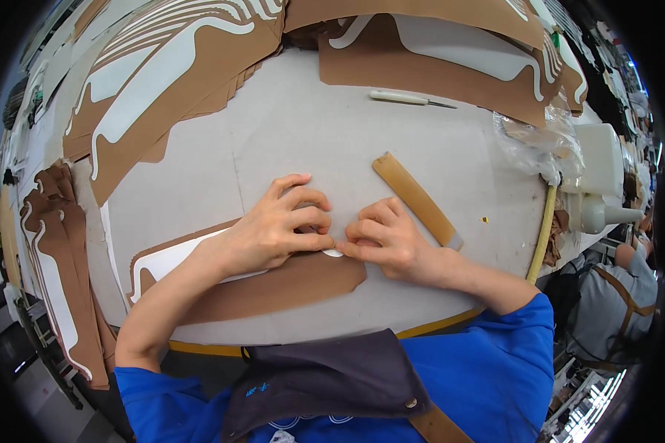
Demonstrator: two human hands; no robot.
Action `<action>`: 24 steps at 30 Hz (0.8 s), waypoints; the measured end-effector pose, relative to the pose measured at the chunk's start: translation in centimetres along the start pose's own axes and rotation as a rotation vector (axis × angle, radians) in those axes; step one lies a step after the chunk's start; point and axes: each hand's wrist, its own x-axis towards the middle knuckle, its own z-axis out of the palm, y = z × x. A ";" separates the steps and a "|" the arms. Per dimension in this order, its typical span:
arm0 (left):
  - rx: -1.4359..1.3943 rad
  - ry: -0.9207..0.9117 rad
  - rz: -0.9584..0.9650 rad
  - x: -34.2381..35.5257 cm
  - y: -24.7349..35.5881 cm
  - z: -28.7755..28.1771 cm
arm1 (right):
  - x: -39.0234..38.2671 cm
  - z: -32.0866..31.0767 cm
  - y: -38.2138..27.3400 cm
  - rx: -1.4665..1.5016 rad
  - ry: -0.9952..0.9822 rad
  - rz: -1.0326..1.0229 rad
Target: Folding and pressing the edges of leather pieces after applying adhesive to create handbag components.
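A brown sheet panel (281,294) with a white shaped layer (171,258) lies on the table in front of me. Across its upper right edge comes my left hand (281,225), its fingers bent and the lowest one at the panel's edge. My right hand (391,242) is curled, thumb and forefinger pinched at the panel's corner. Between the fingertips shows a small white end (333,252) of the layer. Right of my hands lies a flat tan bar (415,198), apart from both. My left hand covers part of the panel.
Stacked brown panels with white shapes lie at the far left (192,74) and far right (436,63); more hang at the left edge (59,266). A white-handled awl (403,97) rests below the far stack. Plastic film (536,140) and a white bottle (602,214) stand right.
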 end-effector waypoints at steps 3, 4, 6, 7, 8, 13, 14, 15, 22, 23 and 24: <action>0.072 -0.010 0.081 -0.3 -0.2 0.0 | 0.1 -0.5 0.2 -0.161 -0.026 -0.202; 0.073 -0.004 0.104 -0.3 -0.3 -0.1 | -0.1 -0.7 0.0 -0.161 -0.030 -0.198; 0.071 0.004 0.127 -0.3 -0.1 -0.4 | -0.6 -1.0 -1.0 -0.248 -0.120 -0.237; 0.171 0.049 0.133 -0.4 0.1 -0.6 | -0.5 -1.0 -1.4 -0.245 -0.120 -0.239; 0.273 0.093 0.138 -0.6 0.4 -0.7 | -0.2 -0.9 -1.8 -0.202 -0.102 -0.153; 0.491 0.200 0.051 -4.1 3.4 1.1 | -0.2 1.0 -3.7 -0.207 0.020 0.025; 0.458 0.222 -0.045 -4.0 4.0 1.4 | -0.2 1.2 -4.0 -0.196 0.039 0.078; 0.424 0.245 -0.140 -3.9 4.5 1.8 | -0.2 1.3 -4.2 -0.186 0.058 0.131; 0.403 0.298 -0.203 -3.4 4.6 2.5 | 0.1 1.5 -4.4 -0.149 0.040 0.140; 0.397 0.301 -0.213 -3.5 4.6 2.6 | 0.2 1.4 -4.4 -0.152 0.012 0.143; 0.400 0.304 -0.213 -3.4 4.7 2.4 | 0.4 1.3 -4.4 -0.154 -0.015 0.145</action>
